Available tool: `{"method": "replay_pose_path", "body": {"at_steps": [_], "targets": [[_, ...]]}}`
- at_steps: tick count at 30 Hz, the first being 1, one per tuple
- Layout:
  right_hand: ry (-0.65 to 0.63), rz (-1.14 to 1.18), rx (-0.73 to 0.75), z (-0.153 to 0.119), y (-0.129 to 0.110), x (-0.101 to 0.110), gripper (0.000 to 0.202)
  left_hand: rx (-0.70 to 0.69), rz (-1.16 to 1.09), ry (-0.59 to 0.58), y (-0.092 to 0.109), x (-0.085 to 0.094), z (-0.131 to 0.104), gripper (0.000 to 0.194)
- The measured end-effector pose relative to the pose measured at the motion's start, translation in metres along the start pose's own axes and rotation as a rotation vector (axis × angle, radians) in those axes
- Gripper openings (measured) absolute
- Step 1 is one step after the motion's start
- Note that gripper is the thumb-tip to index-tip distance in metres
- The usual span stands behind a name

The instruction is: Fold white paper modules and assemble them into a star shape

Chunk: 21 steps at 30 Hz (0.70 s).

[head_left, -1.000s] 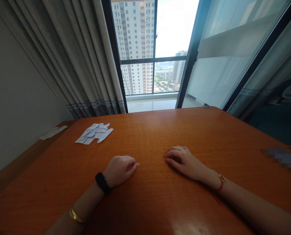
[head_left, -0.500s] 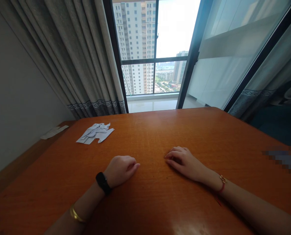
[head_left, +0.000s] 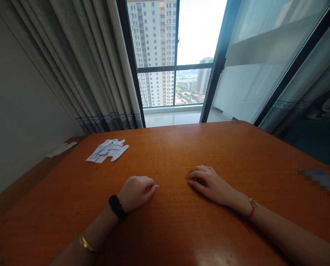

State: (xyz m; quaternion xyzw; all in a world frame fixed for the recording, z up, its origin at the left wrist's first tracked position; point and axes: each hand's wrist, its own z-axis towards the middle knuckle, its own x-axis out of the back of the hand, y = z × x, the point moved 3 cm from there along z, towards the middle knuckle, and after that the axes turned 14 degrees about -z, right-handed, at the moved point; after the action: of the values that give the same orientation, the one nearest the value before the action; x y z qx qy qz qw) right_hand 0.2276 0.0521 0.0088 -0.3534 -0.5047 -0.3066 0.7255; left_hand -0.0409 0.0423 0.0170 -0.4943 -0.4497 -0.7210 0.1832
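Observation:
My left hand (head_left: 138,193) rests on the brown wooden table (head_left: 165,229), its fingers curled under into a loose fist with the thumb alongside. No object shows in it. Across a gap of bare tabletop lies my right hand (head_left: 206,183), fingers loosely bent and the thumb apart from them, holding nothing. Its fingertips touch the wood. Beyond my left hand, a pile of torn white paper pieces (head_left: 108,150) lies near the table's far left corner. A black watch band (head_left: 116,207) and a gold bangle (head_left: 86,242) are on my left arm.
Another pale paper strip (head_left: 61,149) lies on the ledge by the left wall. A blurred, pixelated patch (head_left: 324,181) covers something at the table's right side. Grey curtains (head_left: 98,66) and a window (head_left: 176,68) stand behind the table's far edge.

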Motion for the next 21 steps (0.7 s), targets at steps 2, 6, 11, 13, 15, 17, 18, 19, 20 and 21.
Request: {"method": "replay_pose_path", "body": {"at_steps": [2, 6, 11, 13, 15, 17, 18, 19, 20, 21], "targets": [[-0.001, -0.001, -0.003, 0.0001, -0.0003, 0.0003, 0.016, -0.002, -0.001, 0.005, 0.0005, 0.0004, 0.0001, 0.036], [-0.01, -0.006, -0.007, 0.0007, -0.0008, 0.0005, 0.016, 0.001, 0.006, -0.001, 0.0008, 0.0, -0.0001, 0.036], [-0.008, -0.008, -0.002, 0.0002, -0.0009, 0.0007, 0.017, 0.004, -0.001, -0.004, 0.0009, 0.0, -0.0001, 0.036], [-0.008, -0.007, -0.004, -0.0002, -0.0007, 0.0005, 0.017, 0.003, 0.0, -0.004, 0.0009, 0.0001, 0.0001, 0.036], [-0.008, -0.004, -0.005, -0.0004, -0.0006, 0.0005, 0.016, 0.002, 0.002, -0.005, 0.0009, 0.0001, 0.0, 0.036], [-0.007, -0.004, -0.006, -0.0004, -0.001, 0.0008, 0.016, 0.001, 0.0, -0.007, 0.001, 0.0, -0.0004, 0.036], [-0.007, -0.004, -0.007, -0.0002, -0.0013, 0.001, 0.016, 0.001, -0.001, -0.008, 0.0011, 0.0, -0.0005, 0.036], [-0.007, -0.006, -0.009, -0.0001, -0.0016, 0.0012, 0.017, 0.001, -0.003, -0.009, 0.0012, 0.0, -0.0007, 0.036], [-0.007, -0.007, -0.011, 0.0, -0.0018, 0.0014, 0.017, 0.002, -0.004, -0.008, 0.0013, 0.0, -0.0008, 0.036], [-0.007, -0.008, -0.013, 0.0, -0.0019, 0.0016, 0.017, 0.004, -0.004, -0.006, 0.0014, 0.0001, -0.0008, 0.036]]}}
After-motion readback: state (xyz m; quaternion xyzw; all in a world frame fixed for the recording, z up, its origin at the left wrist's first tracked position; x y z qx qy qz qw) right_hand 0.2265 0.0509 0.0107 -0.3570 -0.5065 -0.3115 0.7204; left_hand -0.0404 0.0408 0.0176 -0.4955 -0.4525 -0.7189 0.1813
